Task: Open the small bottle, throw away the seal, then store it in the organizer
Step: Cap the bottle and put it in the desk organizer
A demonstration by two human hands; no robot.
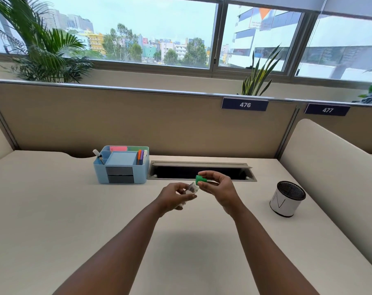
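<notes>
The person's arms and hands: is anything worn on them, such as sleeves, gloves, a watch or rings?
Nothing is worn that shows. Both forearms are bare up to the frame's lower edge, with no sleeves in view. The left hand and right hand have no gloves, and no watch, bracelet or ring is visible.

Office cubicle in daylight. A cream desk [53, 209] with a recessed cable tray [202, 172] backs onto a tan partition [138, 120] bearing number plates 476 [244, 104] and 477 [327, 110]. A curved cream divider [329, 167] stands at right. Beyond, potted plants [46, 50] line a wide window [138, 28] showing city buildings and overcast sky.
</notes>
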